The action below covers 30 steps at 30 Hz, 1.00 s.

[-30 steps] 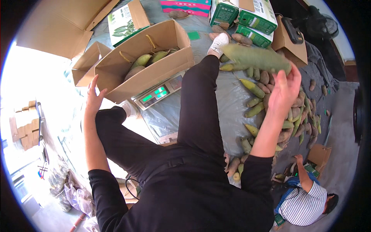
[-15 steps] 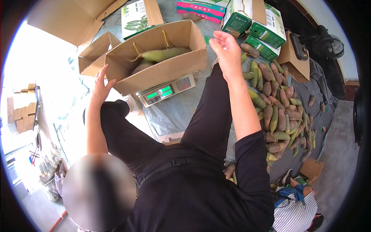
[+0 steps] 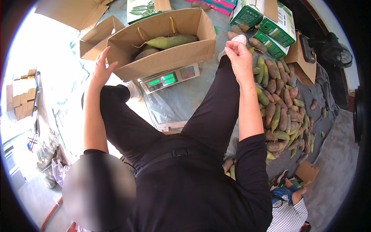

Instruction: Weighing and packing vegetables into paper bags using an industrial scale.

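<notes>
An open cardboard box (image 3: 166,58) with two yellow cord handles sits on a digital scale (image 3: 169,79) whose display glows green. Inside lies a long green radish (image 3: 172,41) with a thin root tail; beside it a darker, soil-covered radish (image 3: 146,53) is partly hidden by the near wall. My left hand (image 3: 102,70) is at the box's left corner, fingers apart, holding nothing; whether it touches the cardboard I cannot tell. Past the box's right end, above my right knee and white shoe, hovers my right hand (image 3: 240,58), empty, its fingers loosely bent and a little apart.
A big heap of green and soil-covered radishes (image 3: 284,112) spreads at my right. Green-and-white cartons (image 3: 276,27) stand at the back right, near a black fan (image 3: 336,52). Another open box (image 3: 98,38) adjoins at left. A person in a striped shirt (image 3: 290,212) is at lower right.
My right hand has moved right and slightly down, its fingers now more bent. The view has shifted, so the box appears higher. The radish in the box looks blurred before and sharp now.
</notes>
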Motion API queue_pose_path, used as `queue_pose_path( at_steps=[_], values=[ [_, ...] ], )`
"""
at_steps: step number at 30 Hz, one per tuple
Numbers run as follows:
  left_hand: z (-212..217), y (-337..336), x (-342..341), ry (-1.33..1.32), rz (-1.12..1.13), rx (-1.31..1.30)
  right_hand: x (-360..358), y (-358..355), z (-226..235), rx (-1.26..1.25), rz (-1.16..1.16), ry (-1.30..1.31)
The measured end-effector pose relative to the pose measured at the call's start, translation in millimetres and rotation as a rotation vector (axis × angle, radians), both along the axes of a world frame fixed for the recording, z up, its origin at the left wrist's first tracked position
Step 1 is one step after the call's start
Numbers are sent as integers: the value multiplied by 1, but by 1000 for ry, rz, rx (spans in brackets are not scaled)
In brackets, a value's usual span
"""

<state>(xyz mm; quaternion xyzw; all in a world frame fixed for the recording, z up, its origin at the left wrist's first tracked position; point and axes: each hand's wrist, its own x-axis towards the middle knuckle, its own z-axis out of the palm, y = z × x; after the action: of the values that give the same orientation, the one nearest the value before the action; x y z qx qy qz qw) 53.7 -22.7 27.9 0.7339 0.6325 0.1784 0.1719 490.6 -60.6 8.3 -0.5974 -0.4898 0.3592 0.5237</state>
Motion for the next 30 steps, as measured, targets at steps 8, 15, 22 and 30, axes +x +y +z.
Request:
queue_pose_path(
  at_steps=[8, 15, 22, 30],
  values=[
    [1, 3, 1, 49, 6, -9, -4, -4, 4, -22, -5, 3],
    [-1, 4, 1, -8, 116, -23, -4, -2, 0, -32, -17, 64],
    [15, 4, 3, -252, 231, -168, -7, 3, 0, -94, 5, 139],
    [49, 18, -7, -276, 381, -542, 3, 35, 11, -175, 99, -198]
  ],
)
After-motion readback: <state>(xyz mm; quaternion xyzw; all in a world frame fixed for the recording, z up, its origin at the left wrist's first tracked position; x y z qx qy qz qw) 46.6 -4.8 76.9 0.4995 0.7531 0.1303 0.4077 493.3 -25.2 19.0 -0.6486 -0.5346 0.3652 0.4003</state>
